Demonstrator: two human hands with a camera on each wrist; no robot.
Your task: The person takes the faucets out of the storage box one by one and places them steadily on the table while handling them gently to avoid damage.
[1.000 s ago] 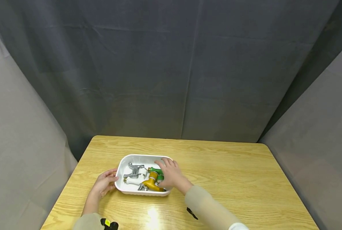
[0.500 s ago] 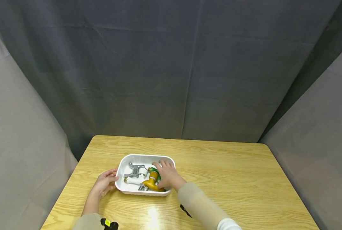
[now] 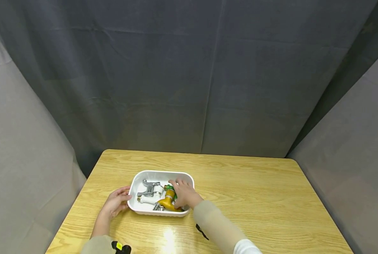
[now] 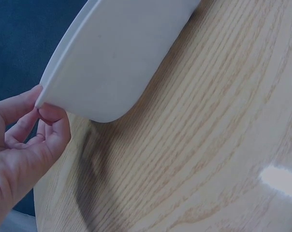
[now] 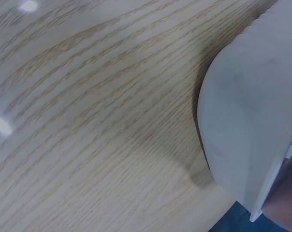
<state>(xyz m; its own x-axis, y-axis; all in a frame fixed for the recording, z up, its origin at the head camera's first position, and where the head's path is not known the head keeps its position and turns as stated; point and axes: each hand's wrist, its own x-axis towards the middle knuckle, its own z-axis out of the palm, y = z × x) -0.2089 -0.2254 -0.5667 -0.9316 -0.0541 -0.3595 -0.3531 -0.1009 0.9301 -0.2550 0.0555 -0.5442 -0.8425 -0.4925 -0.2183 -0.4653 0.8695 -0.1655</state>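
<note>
In the head view, a white plastic tray (image 3: 134,207) stands on the table with several tap-like fittings inside. My left hand (image 3: 115,202) pinches its left rim, and the left wrist view shows the thumb and fingertips on either side of that edge. My right hand (image 3: 185,194) reaches down over the tray's right end, curved above a green fitting (image 3: 168,187) with a brass end, mostly covered by the hand. Whether the fingers grip it I cannot tell. Beside the thumb lies a yellow fitting (image 3: 167,203). The right wrist view shows mainly the tray's outer wall (image 5: 242,106).
Further left in the tray lie a grey metal fitting (image 3: 149,188) and a white fitting (image 3: 149,199). A small silver piece (image 3: 158,207) is near the front wall. The wooden table (image 3: 255,197) extends to the right; a dark curtain (image 3: 160,88) hangs behind it.
My right hand has moved left and slightly lower into the tray, covering more of the green fitting. That fitting's brass end has shifted slightly right. The left hand stays on the rim.
</note>
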